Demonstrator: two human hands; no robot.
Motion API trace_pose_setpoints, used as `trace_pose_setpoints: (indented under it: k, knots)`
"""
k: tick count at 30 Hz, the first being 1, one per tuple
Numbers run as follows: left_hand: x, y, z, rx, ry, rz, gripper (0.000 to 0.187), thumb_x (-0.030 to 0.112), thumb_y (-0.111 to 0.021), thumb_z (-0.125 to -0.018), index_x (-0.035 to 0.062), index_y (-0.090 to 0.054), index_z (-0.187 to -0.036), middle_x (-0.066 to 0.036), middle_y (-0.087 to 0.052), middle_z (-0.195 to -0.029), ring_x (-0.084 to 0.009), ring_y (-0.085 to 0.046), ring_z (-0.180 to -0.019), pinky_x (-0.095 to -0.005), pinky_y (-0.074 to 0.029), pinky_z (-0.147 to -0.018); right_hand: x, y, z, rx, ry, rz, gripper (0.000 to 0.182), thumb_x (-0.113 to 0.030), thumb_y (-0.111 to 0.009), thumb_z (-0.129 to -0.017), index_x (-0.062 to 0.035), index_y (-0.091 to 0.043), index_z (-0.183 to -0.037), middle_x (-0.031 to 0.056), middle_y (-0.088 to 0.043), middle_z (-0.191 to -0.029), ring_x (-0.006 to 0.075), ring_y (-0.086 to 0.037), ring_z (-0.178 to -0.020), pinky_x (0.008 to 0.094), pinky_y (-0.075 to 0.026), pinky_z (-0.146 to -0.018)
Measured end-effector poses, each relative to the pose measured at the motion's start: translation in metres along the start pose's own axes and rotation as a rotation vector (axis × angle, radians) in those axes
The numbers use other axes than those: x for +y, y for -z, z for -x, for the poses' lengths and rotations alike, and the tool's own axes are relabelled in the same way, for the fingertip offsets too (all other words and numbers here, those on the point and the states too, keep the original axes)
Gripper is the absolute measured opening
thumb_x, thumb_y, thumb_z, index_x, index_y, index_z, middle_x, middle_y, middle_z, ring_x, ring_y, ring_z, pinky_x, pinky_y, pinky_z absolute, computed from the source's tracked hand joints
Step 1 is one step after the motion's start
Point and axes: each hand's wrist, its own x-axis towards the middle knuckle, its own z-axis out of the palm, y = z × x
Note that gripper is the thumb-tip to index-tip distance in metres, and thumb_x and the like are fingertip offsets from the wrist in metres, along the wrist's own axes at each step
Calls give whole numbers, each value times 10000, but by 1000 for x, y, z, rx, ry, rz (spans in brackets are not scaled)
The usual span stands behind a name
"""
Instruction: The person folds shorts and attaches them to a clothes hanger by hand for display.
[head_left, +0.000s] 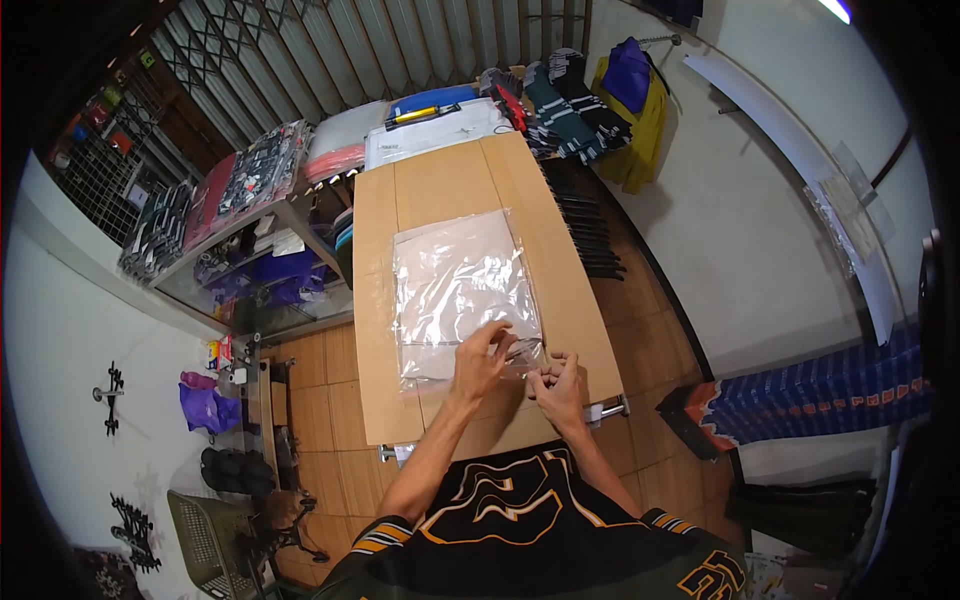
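Observation:
A clear plastic bag [462, 285] with a folded, pale beige cloth item inside lies flat on the cardboard-topped table [440, 180]. My left hand [480, 365] is over the bag's lower right part, its fingers bent and apart from the thumb. To its right, my right hand [557, 388] is closed in a pinch on the bag's loose plastic edge at the near right corner. Crumpled clear film stretches between the two hands. Glare on the plastic hides some of the cloth.
Folded packed garments [265, 165] cover a glass display case [270, 235] on the left. Beyond the table, a yellow-and-black tool [422, 117] rests on white packages. Patterned socks [560, 115] and black hangers [590, 235] are at the right. A green basket [208, 545] stands lower left.

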Motion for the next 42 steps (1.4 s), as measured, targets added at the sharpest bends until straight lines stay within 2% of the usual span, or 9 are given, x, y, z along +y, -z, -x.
trace_pose_setpoints:
  k: [2,8,13,16,18,21,27,33,42]
  knots:
    - [3,5,-2,-81,5,28,281,85,-736,-842,52,-649,-1108,-143,-711,-888,-294,-700,-837,-368,-552,-724,-4,-2,0,85,18,12,434,-15,-673,-856,66,-388,-1173,112,-662,-755,121,-627,-604,249,-483,-514]
    - [-6,24,18,-177,-132,-47,387,86,-764,-813,57,-624,-1173,-144,-710,-939,-301,-694,-864,-365,-551,-750,-2,-12,2,169,201,179,497,-60,-730,-827,35,-405,-1190,78,-660,-770,94,-621,-627,247,-493,-539]
    - [-6,44,40,-170,-89,-195,366,53,-771,-798,54,-661,-1147,-123,-719,-927,-269,-693,-817,-353,-552,-752,-13,-13,3,150,115,183,502,-55,-731,-796,30,-415,-1177,65,-643,-681,104,-594,-564,269,-484,-543]
    - [-9,54,39,-136,90,-60,295,31,-751,-801,25,-670,-1084,-129,-706,-899,-281,-680,-825,-361,-540,-746,-13,-13,4,127,101,171,501,-50,-727,-777,29,-422,-1167,73,-631,-636,125,-594,-535,289,-480,-539]
    - [-3,64,24,155,-79,-171,233,10,-738,-811,13,-683,-1037,-122,-704,-881,-264,-678,-829,-352,-534,-739,-14,-11,5,106,100,196,507,-43,-725,-772,28,-420,-1171,73,-625,-628,122,-592,-531,286,-476,-536]
    - [15,78,5,254,-132,-155,224,-7,-723,-822,12,-678,-1040,-121,-704,-879,-259,-676,-813,-348,-533,-724,-12,-10,7,79,99,197,496,-13,-708,-782,9,-407,-1175,27,-606,-659,57,-545,-554,221,-440,-526]
    - [-10,71,47,93,-115,-222,276,34,-756,-782,34,-678,-1046,-120,-693,-943,-300,-651,-866,-376,-514,-757,-9,-11,5,86,95,220,476,1,-699,-785,12,-418,-1168,38,-622,-674,65,-562,-573,222,-452,-541]
    - [-27,90,83,96,141,-302,250,5,-723,-793,43,-685,-1037,-136,-679,-931,-309,-641,-863,-386,-502,-757,-3,-13,5,89,132,163,470,20,-684,-791,11,-422,-1181,51,-633,-702,78,-577,-580,230,-464,-544]
    - [-8,143,18,469,-129,-335,205,-73,-703,-786,5,-682,-975,-133,-694,-915,-295,-660,-857,-380,-524,-769,-12,-8,6,56,154,273,465,0,-694,-783,17,-452,-1179,68,-611,-648,122,-586,-549,272,-477,-539]
